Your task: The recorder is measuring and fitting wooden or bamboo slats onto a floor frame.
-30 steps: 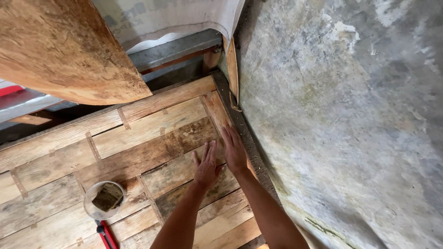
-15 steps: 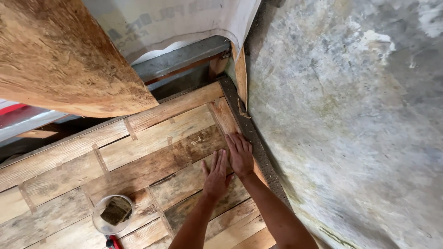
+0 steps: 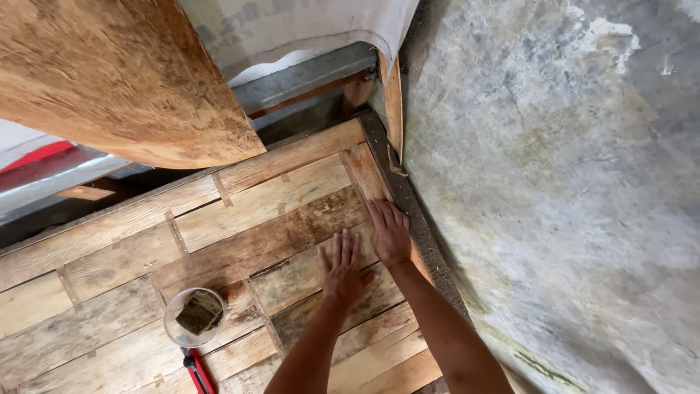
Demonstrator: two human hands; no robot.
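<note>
Both our hands lie palm-down on the wooden plank panel (image 3: 240, 248), side by side and near its right edge. Left hand (image 3: 344, 271): fingers straight, slightly spread, flat on a darker board, gripping nothing. Right hand (image 3: 390, 235): fingers held together, flat on the board next to the dark edge strip (image 3: 408, 208) that runs along the grey concrete wall (image 3: 569, 190). Well to the left, a clear round container (image 3: 191, 316) holding a dark sponge (image 3: 198, 311) sits on the planks, a red-handled tool (image 3: 197, 371) just below it. A rough wooden slab (image 3: 124, 73) overhangs upper left.
</note>
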